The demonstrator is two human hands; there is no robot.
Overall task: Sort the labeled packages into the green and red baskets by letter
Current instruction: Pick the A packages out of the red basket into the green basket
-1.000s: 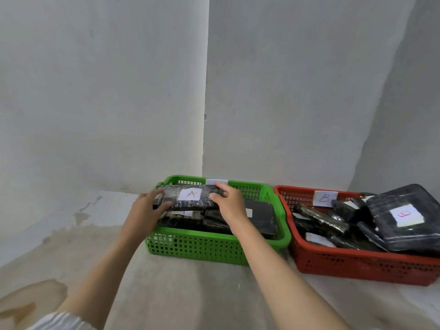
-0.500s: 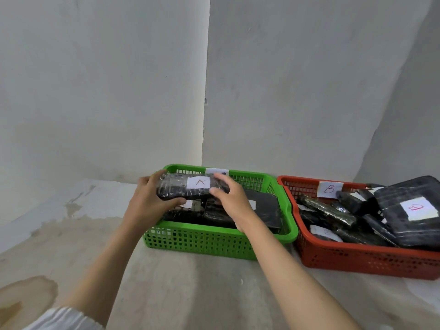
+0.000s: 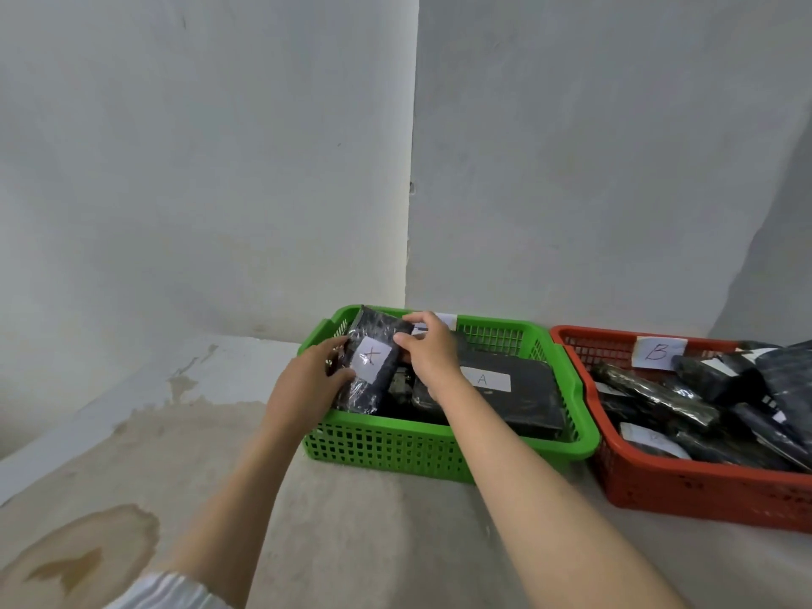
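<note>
A black plastic-wrapped package (image 3: 371,360) with a white label marked A stands tilted on end at the left side of the green basket (image 3: 439,450). My left hand (image 3: 307,380) grips its left edge and my right hand (image 3: 428,351) pinches its upper right edge. Another black package labeled A (image 3: 518,395) lies flat in the green basket. The red basket (image 3: 685,485) to the right carries a B tag (image 3: 657,352) and holds several black packages (image 3: 659,400).
Both baskets sit on a stained concrete floor (image 3: 373,542) in a corner of grey walls (image 3: 413,191). A dark stain (image 3: 74,564) marks the floor at the lower left. The red basket runs past the right frame edge.
The package has turned from lying level between my hands to standing tilted on end at the basket's left side. The camera view shifted slightly.
</note>
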